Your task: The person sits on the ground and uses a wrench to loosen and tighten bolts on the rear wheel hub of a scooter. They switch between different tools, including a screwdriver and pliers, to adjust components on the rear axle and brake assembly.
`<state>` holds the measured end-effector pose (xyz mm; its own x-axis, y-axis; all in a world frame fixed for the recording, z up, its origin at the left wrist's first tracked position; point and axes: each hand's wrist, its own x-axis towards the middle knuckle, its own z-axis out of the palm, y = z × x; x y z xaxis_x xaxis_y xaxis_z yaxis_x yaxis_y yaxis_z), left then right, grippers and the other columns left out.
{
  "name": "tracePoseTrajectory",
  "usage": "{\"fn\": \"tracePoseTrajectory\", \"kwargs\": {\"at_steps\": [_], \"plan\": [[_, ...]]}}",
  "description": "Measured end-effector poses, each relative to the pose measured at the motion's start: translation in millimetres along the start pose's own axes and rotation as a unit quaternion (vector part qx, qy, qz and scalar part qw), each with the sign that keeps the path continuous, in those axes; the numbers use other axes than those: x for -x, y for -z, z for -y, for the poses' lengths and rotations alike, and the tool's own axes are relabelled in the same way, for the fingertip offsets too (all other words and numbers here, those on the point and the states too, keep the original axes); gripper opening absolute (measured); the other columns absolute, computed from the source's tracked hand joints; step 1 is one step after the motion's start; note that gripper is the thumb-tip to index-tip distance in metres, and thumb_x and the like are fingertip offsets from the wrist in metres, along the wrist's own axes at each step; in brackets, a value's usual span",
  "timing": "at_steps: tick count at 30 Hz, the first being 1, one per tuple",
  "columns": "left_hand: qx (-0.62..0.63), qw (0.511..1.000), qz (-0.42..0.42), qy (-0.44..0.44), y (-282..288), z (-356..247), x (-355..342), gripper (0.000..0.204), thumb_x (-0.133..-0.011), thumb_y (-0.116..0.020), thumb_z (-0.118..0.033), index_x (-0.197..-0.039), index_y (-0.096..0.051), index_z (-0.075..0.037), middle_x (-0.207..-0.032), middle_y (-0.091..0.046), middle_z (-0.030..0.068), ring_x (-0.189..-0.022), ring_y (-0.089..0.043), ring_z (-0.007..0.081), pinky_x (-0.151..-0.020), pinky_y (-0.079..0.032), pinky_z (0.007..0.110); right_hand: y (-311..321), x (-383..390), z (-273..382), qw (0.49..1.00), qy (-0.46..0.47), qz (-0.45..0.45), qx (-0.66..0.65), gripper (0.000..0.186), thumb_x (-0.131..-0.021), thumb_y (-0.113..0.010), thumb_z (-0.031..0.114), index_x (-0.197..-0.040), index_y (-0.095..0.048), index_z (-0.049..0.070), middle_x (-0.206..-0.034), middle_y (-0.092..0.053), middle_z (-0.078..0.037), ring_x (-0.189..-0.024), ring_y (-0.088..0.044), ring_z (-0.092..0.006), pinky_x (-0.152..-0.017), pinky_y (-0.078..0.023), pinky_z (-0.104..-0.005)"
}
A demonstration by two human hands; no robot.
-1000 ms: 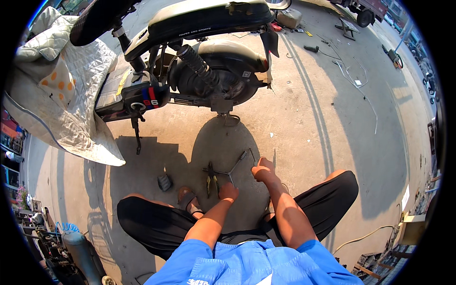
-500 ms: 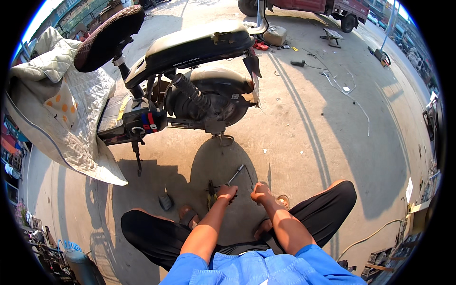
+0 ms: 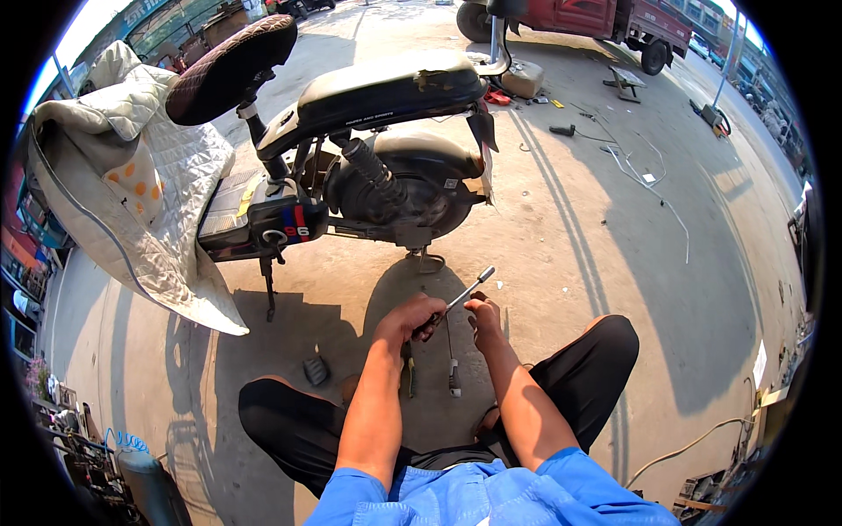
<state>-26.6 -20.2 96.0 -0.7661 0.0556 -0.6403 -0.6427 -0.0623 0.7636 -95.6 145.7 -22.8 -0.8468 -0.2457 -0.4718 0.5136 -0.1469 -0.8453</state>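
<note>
My left hand [image 3: 419,318] is closed around the handle of a socket wrench [image 3: 472,285], its metal shaft slanting up and to the right. Close to the shaft, my right hand [image 3: 485,321] has its fingers curled in; whatever it may hold is hidden. Under my hands, a thin dark rod or cable [image 3: 450,337] runs down to a small dark piece with a pale end [image 3: 454,379]. Pliers with yellow and black handles [image 3: 410,373] lie on the ground below my left wrist, partly hidden. Ahead stands an electric scooter [image 3: 386,92] with a ribbed spring and a lowered stand.
A quilted cover [image 3: 167,237] drapes over the scooter's front. On the ground left of my hands lies a dark ribbed block [image 3: 316,370]. Farther off are a white cable [image 3: 653,180], a small stool [image 3: 624,83] and a red cargo vehicle [image 3: 579,19]. A grey tank [image 3: 147,486] stands at lower left.
Both hands have moved forward and up, away from my feet. The socket wrench has come up with my left hand, and the pliers and small dark piece now show below. The view has shifted slightly.
</note>
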Motion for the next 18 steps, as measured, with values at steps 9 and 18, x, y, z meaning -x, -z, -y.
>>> {"fn": "tracePoseTrajectory", "kwargs": {"at_steps": [9, 18], "plan": [[0.013, 0.999, 0.028, -0.029, 11, -36, 3, 0.032, -0.081, -0.053, -0.030, -0.062, -0.057, -0.005, -0.053, -0.053, 0.0057, -0.041, -0.047, 0.0128, -0.038, -0.034, 0.026, -34, 18, 31, 0.945, -0.015, 0.248, -0.211, 0.028, -0.093, -0.052, 0.021, -0.109, -0.060, 0.000, -0.098, -0.065, -0.009, -0.090, -0.063, -0.0201, -0.084, -0.048, -0.0353], [0.198, 0.948, -0.184, -0.170, 32, -14, -53, 0.049, -0.091, -0.045, -0.049, -0.071, -0.059, -0.006, -0.065, -0.061, 0.0068, -0.054, -0.057, 0.0193, -0.053, -0.045, 0.031, -33, 1, 26, 0.921, -0.091, 0.139, -0.353, 0.021, -0.095, -0.053, 0.022, -0.095, -0.059, 0.002, -0.078, -0.062, -0.007, -0.071, -0.062, -0.0215, -0.072, -0.054, -0.0394]]}}
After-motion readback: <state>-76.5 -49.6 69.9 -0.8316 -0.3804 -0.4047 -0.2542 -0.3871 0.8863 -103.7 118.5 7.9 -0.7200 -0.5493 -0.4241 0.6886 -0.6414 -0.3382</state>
